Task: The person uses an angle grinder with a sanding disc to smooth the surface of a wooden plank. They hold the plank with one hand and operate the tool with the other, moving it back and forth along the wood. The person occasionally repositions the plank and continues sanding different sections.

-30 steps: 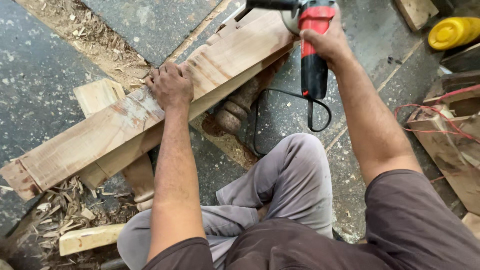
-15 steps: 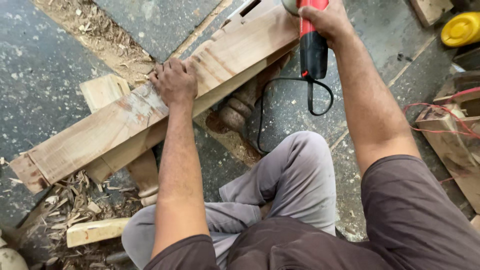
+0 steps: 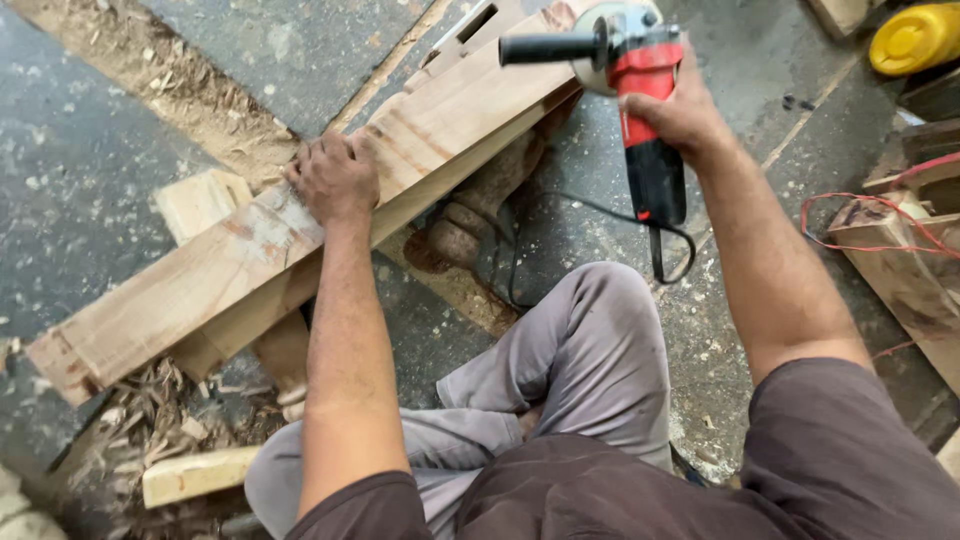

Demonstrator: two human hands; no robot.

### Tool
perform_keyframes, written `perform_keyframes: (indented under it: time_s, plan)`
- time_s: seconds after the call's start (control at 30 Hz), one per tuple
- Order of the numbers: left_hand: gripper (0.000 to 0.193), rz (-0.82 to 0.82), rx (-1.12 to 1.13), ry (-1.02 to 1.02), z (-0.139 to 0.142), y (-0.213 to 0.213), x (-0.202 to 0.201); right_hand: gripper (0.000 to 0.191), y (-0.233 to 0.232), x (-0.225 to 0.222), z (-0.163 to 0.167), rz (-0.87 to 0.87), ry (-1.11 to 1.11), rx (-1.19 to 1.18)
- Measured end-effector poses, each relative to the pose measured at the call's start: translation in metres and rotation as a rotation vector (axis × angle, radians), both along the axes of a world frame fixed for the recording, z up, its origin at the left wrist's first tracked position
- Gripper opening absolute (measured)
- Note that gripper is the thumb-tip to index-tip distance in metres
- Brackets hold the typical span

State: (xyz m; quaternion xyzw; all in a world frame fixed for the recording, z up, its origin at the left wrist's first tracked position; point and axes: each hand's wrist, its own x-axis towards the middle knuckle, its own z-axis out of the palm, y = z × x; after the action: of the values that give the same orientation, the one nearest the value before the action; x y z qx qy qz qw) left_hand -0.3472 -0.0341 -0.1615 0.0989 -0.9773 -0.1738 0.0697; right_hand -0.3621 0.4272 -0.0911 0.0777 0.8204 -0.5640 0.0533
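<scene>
I see my left hand lying flat on the long plank, fingers together and pressed down on its top face, near the middle of its length. The plank runs on a slant from the lower left up toward the upper right, raised off the floor on blocks of wood. My right hand has its fingers clamped around the red and black body of the grinder, which sits at the plank's upper right end. The grinder's black side handle sticks out over the plank toward the left, and I cannot tell whether its disc touches the wood. Its black cord loops down on the floor just right of the plank, beside my bent knee in grey trousers. A short block pokes out from under the plank on its far side, left of my left hand. Wood shavings lie heaped below the plank's lower left end, and a small offcut lies among them. Well to the right of the plank, a yellow container rests at the top corner, and red wire is strung over a wooden piece.
</scene>
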Motion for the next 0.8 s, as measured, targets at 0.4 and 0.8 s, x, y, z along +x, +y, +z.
perform_keyframes:
  time_s: [0.4, 0.8]
  plan:
    - [0.038, 0.046, 0.21, 0.667, -0.021, 0.03, 0.035, 0.064, -0.092, -0.014, -0.01, 0.128, 0.045, -0.392]
    - [0.1, 0.316, 1.332, 0.068, 0.011, 0.053, 0.188, 0.094, -0.351, 0.059, -0.031, 0.593, -0.064, -0.024]
